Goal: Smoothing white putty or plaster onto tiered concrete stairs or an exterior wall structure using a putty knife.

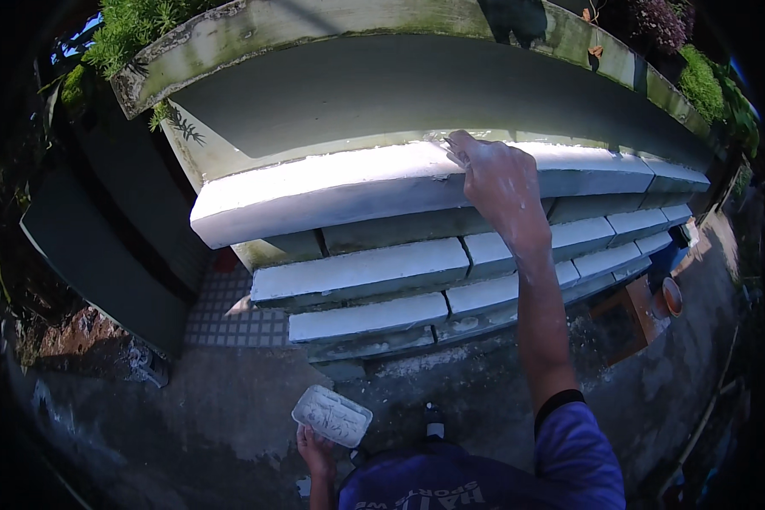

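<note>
My right hand (503, 180), streaked with white, is stretched out to the back edge of the top white ledge (331, 183). Its fingers are closed over the seam where the ledge meets the grey wall (357, 93). Something small and whitish shows at the fingertips, too unclear to name. Wet-looking white material lies along that seam on both sides of the hand. Low down near my body, my left hand (316, 450) grips the edge of a shallow rectangular plastic tub (333, 415), smeared inside with white paste.
Below the ledge run white-topped steps (361, 272) with dark joints. A mossy concrete rim (314, 38) with plants overhangs the wall. At the right stand a reddish bowl (671, 296) and a wooden frame (622, 327). A dark panel (110, 229) rises at the left, beside tiled flooring (234, 319).
</note>
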